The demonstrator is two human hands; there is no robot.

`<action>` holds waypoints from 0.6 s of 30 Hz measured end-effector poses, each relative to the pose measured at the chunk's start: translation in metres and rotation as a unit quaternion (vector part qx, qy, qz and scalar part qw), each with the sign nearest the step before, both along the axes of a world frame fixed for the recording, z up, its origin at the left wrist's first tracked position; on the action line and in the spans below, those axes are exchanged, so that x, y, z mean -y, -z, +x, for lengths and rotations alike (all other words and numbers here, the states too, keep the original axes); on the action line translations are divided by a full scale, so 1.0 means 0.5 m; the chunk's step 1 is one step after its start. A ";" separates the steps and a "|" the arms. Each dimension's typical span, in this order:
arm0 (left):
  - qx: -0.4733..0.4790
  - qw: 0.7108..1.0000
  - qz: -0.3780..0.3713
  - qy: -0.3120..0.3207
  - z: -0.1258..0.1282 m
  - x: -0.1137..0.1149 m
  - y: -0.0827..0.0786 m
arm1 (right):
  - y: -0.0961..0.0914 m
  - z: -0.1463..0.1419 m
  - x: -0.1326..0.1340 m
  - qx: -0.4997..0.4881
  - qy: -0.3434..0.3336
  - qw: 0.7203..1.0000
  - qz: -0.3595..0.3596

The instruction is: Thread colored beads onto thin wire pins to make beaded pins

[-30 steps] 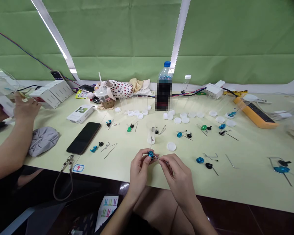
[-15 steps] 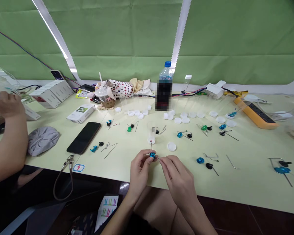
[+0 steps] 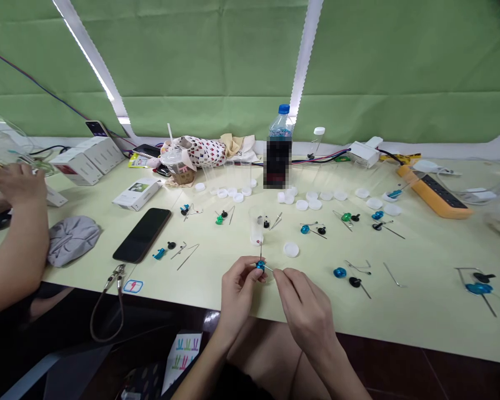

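Near the table's front edge, my left hand (image 3: 238,289) pinches a small shiny blue part (image 3: 260,266) between thumb and fingers. From its top a thin metal rod (image 3: 261,248) points up. My right hand (image 3: 304,308) is closed on a thin metal wire (image 3: 269,269) whose far end meets the side of the blue part; the end inside my fingers is hidden. Just beyond stands a clear tube (image 3: 256,225), with a white cap (image 3: 291,250) lying to its right. Another blue piece (image 3: 340,273), a black knob (image 3: 355,282) and bent wires lie right of my right hand.
Several sets of blue or green parts, black knobs and wires are spread across the table. White caps (image 3: 315,204) and clear tubes stand behind them. A phone (image 3: 142,235) lies left, a bottle (image 3: 278,147) at the back, a power strip (image 3: 439,194) right. Another person's arm (image 3: 19,239) is at left.
My right hand has shifted slightly right and down, showing more wire between it and the blue part. The other person's hand at left has moved a little rightward.
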State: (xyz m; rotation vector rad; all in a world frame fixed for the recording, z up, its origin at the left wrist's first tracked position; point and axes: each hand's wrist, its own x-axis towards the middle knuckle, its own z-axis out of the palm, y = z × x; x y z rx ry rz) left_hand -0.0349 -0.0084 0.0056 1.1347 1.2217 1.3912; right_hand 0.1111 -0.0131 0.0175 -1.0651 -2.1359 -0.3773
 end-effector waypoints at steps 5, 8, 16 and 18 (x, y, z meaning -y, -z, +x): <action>0.004 1.000 0.002 -0.002 0.002 -0.001 0.000 | 0.004 0.002 0.002 0.001 0.001 1.000 -0.009; 0.011 1.000 0.004 0.002 0.001 -0.002 0.000 | 0.010 0.004 0.004 0.000 0.006 1.000 -0.022; -0.001 1.000 0.008 0.011 0.000 -0.003 -0.004 | 0.009 0.004 0.002 -0.005 0.027 0.998 -0.052; 0.000 1.000 0.008 0.014 0.000 -0.003 -0.004 | 0.008 0.004 0.002 -0.004 0.031 0.998 -0.057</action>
